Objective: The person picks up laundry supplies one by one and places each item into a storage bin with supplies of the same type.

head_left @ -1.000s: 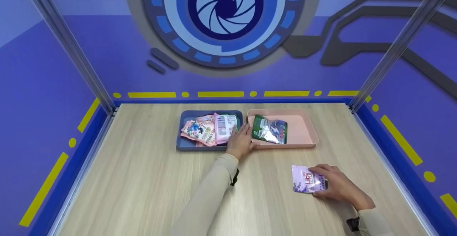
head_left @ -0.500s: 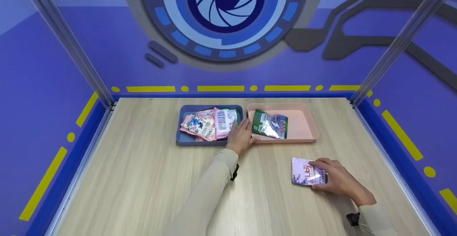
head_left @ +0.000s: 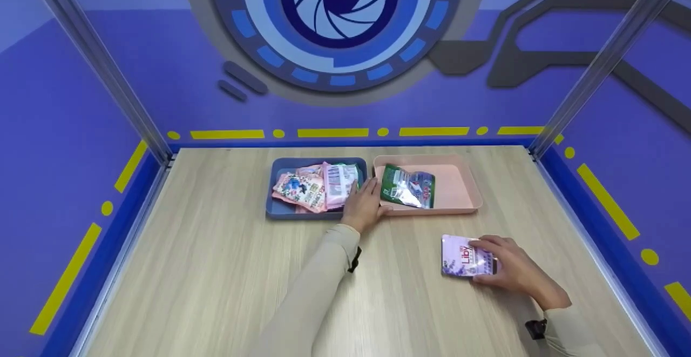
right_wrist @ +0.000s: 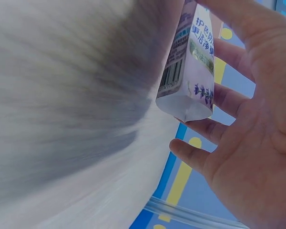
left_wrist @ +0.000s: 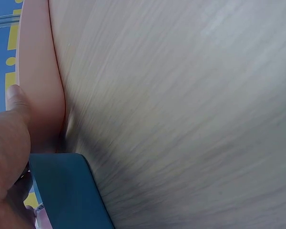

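In the head view my right hand [head_left: 515, 270] pinches a purple Liby detergent pouch [head_left: 459, 257] by its right end, thumb below and fingers on top. The right wrist view shows the pouch's folded bottom [right_wrist: 183, 107] and barcode side; whether it touches the table I cannot tell. My left hand [head_left: 363, 206] rests where a blue tray [head_left: 302, 216] and a pink tray [head_left: 456, 184] meet. Its fingers lie straight, over the blue tray's right end, and its thumb touches the pink tray's front rim. Several pink pouches [head_left: 299, 192] lie in the blue tray, partly overlapping.
A green pouch [head_left: 408, 187] lies in the left part of the pink tray. Both trays stand side by side near the back of the wooden table [head_left: 216, 270]. Blue printed panels [head_left: 334, 114] and metal posts [head_left: 591, 76] enclose the table on the sides shown.
The head view has tilted slightly downward, so everything sits a bit higher in the picture. Both hands keep their places, with the purple pouch still in my right hand.
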Demonstrator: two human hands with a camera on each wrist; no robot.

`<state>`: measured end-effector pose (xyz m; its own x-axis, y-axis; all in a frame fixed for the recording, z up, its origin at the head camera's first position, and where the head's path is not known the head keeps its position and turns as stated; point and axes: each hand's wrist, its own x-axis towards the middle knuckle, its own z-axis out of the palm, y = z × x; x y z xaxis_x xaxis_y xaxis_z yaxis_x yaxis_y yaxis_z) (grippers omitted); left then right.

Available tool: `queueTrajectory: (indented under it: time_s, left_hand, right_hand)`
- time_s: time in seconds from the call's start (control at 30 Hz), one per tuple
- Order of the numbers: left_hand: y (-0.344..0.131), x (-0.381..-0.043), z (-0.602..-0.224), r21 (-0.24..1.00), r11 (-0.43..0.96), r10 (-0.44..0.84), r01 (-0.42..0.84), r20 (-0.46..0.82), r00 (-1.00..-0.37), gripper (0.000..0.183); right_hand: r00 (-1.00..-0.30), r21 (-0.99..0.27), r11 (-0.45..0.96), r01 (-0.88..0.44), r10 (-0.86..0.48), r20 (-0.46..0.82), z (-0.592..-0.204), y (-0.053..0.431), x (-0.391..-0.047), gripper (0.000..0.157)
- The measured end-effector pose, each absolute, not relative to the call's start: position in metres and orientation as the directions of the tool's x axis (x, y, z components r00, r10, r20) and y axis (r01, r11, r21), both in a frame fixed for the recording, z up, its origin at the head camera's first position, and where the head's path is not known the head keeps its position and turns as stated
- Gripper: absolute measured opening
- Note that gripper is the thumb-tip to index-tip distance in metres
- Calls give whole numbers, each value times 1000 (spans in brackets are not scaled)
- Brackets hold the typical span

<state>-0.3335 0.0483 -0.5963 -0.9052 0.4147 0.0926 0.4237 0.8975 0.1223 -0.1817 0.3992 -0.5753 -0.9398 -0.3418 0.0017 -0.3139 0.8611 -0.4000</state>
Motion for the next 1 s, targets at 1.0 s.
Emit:
queueTrajectory:
  time_s: [1.0]
  left_hand:
    - [50, -333, -594, 175, 904, 387, 390, 55, -921, 79]
  right_hand:
    - [-940, -450, 834, -320, -338, 42, -549, 392, -196, 75]
